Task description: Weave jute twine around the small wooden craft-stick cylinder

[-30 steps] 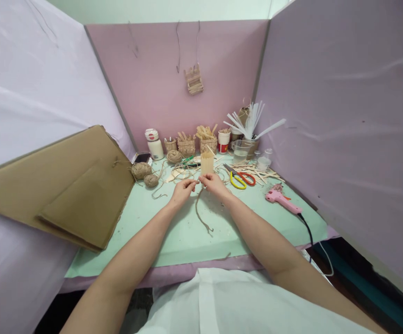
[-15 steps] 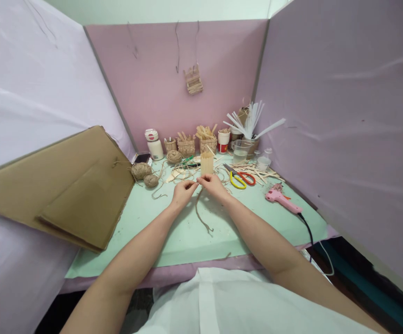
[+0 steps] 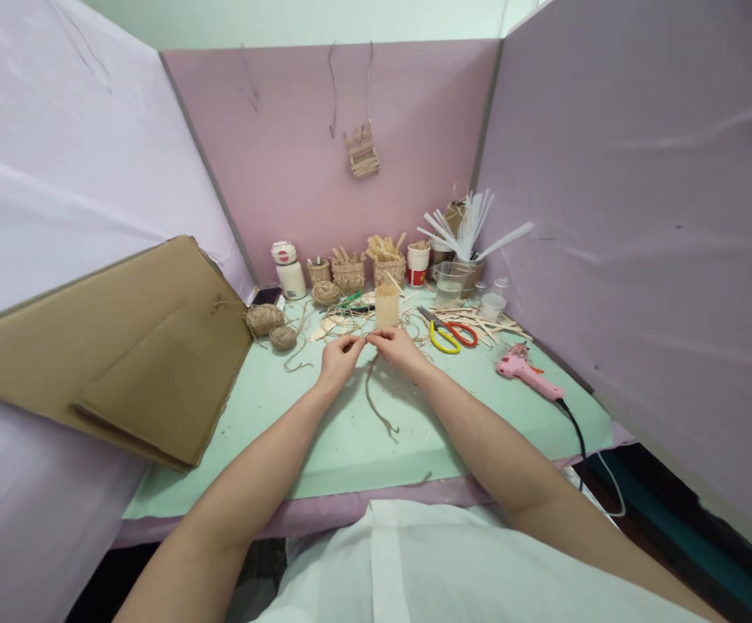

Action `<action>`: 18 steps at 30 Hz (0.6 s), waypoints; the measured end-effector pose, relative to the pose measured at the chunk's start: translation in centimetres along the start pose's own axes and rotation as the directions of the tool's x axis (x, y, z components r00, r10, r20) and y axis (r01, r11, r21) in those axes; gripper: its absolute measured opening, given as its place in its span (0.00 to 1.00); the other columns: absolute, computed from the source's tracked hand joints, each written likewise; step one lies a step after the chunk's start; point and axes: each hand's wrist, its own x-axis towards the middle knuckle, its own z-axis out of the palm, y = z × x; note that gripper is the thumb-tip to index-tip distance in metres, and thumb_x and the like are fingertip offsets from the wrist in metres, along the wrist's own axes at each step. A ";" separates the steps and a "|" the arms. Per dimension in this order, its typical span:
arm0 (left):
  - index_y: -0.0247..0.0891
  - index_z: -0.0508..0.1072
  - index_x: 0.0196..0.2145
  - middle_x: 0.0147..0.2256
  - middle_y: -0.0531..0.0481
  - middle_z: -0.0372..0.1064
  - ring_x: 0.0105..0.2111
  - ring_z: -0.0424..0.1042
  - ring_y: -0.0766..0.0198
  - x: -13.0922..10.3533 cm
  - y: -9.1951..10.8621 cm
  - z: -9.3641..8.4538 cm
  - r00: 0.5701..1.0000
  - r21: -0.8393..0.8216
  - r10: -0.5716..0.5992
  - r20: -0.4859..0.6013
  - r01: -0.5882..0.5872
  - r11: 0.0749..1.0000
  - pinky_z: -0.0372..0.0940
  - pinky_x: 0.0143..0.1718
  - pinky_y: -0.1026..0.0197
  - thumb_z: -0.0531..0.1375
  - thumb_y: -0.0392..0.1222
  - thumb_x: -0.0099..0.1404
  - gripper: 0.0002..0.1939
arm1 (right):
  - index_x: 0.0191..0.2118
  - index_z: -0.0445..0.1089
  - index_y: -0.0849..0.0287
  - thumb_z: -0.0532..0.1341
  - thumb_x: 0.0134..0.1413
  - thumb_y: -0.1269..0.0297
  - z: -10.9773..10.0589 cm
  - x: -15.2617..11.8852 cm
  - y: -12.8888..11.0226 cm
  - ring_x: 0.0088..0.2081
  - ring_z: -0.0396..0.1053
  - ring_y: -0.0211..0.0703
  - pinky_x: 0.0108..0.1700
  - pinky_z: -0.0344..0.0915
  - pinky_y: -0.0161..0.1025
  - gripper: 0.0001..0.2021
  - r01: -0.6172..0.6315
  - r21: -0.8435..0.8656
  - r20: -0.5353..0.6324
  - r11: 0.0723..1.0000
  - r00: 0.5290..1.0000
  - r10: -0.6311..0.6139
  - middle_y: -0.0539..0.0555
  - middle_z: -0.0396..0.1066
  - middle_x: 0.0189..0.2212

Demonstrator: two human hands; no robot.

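Observation:
My left hand [image 3: 340, 356] and my right hand [image 3: 394, 344] meet over the middle of the table, fingertips pinched close together. Both are closed on the upper end of a length of brown twine [image 3: 373, 400]. Its lower part curves down onto the green tabletop and ends in a small frayed knot. The bit between the fingertips is mostly hidden. Just beyond my right hand stands a small cup made of upright pale wooden sticks [image 3: 387, 306]. Loose twine [image 3: 343, 324] lies tangled behind my hands.
Balls of twine [image 3: 265, 319] lie at left, near a leaning cardboard sheet [image 3: 155, 363]. Scissors [image 3: 446, 336] with yellow and red handles and a pink glue gun [image 3: 522, 372] lie at right. Stick-filled baskets [image 3: 348, 277], a white bottle [image 3: 291, 275] and a clear cup [image 3: 450, 285] line the back.
My fingertips have shifted very slightly, the right ones a little left and closer to the left. The twine still hangs in much the same place.

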 end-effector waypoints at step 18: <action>0.36 0.70 0.26 0.20 0.56 0.60 0.18 0.53 0.73 0.4 -0.3 0.3 0.980 -0.366 -0.181 0.082 0.199 0.909 0.46 0.21 0.66 0.63 0.48 0.48 0.13 | 0.27 0.68 0.59 0.61 0.39 0.58 -0.1 -0.1 -0.4 0.22 0.55 0.33 0.23 0.50 0.31 0.10 -0.120 0.173 0.102 0.978 0.989 0.104 0.46 0.59 0.18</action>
